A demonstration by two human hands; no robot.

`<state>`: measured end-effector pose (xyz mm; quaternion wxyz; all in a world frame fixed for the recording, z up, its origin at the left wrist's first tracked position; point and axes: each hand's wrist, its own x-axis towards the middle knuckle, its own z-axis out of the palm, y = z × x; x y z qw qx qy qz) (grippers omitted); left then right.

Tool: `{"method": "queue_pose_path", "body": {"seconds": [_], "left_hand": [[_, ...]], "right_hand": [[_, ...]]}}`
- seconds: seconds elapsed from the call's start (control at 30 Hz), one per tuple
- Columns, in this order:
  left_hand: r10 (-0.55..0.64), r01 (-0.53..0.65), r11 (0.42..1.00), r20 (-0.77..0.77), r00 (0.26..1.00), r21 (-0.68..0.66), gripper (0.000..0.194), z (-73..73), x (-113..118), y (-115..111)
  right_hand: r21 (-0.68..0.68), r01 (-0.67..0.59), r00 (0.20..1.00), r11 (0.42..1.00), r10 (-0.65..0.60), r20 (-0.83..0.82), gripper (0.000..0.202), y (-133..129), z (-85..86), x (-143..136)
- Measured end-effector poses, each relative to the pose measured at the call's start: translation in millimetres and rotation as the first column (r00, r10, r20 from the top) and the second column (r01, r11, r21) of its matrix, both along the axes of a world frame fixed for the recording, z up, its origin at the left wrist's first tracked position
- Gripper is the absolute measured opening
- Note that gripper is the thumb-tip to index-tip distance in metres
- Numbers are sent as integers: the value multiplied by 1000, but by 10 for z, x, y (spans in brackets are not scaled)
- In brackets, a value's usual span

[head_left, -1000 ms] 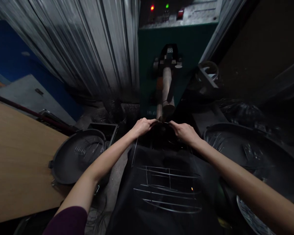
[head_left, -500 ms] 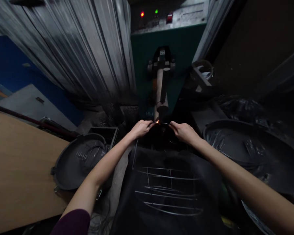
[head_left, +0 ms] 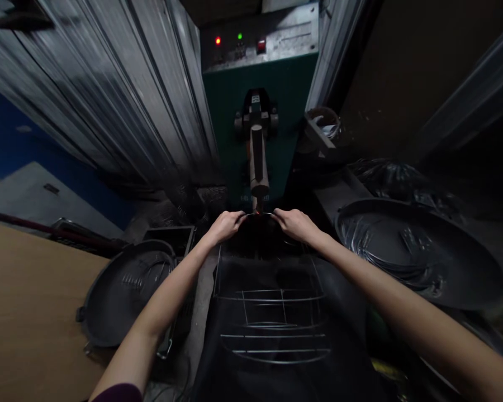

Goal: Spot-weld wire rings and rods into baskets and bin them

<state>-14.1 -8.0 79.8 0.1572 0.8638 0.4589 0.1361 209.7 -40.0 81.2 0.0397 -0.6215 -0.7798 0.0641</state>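
My left hand [head_left: 226,225] and my right hand [head_left: 295,223] are both closed, pinching a thin curved metal wire from either side. This wire seems to be the far end of a wire rack [head_left: 283,300], whose long side wires run back toward me over dark cloth at my lap. Between the hands, the wire's middle lies right under the tip of a spot welder [head_left: 259,173], where a small red glow shows. Fingertips hide the wire's gripped parts.
A control panel [head_left: 285,38] with red and green lights tops the welder's green body. On the left, a dark round pan [head_left: 104,318] holds bent wires, beside a wooden board [head_left: 33,301]. A larger pan [head_left: 473,279] with wire rings stands right. Corrugated metal sheeting [head_left: 151,84] rises behind.
The bright orange sparks at the welder tip have shrunk to a small red glow. My view has shifted, so the welder appears further left and lower. Both hands keep hold of the wire.
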Motion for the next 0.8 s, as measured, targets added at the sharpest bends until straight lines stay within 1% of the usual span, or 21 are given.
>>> {"method": "queue_pose_path", "body": {"seconds": [0.07,0.13,0.23,0.3,0.37,0.47,0.53,0.6,0.7,0.8], "left_hand": [[3,-3,1000,-14,1000,14,28,8,1,4],[14,-14,1000,-27,1000,23,28,6,-18,-13],[17,-16,999,-21,1000,38,28,-28,-84,-78],[15,-14,999,-9,1000,46,28,-63,-134,-132],[15,-15,999,4,1000,46,28,-88,-171,-174],[7,-8,999,36,999,34,28,-84,-189,-189],[11,-13,1000,54,998,24,28,-62,-179,-166],[22,-23,1000,62,998,18,28,-41,-160,-128],[31,-32,999,75,997,13,28,-23,-126,-72],[36,-36,999,81,996,-6,28,-15,-100,-43]], "right_hand": [[-24,9,998,1000,-11,-63,34,5,2,35],[-84,-8,986,996,-6,-164,35,-17,0,83],[-204,-88,950,975,20,-312,33,-109,-37,156],[-243,-129,929,961,31,-369,30,-189,-89,183],[-233,-138,916,963,34,-401,30,-257,-147,186],[-145,-117,906,983,46,-421,31,-299,-195,158],[-77,-96,910,992,56,-411,31,-285,-183,137],[-44,-80,921,996,57,-386,30,-252,-146,125],[-40,-58,939,998,41,-342,29,-199,-88,128],[-42,-43,946,998,27,-324,28,-168,-64,135]]}}
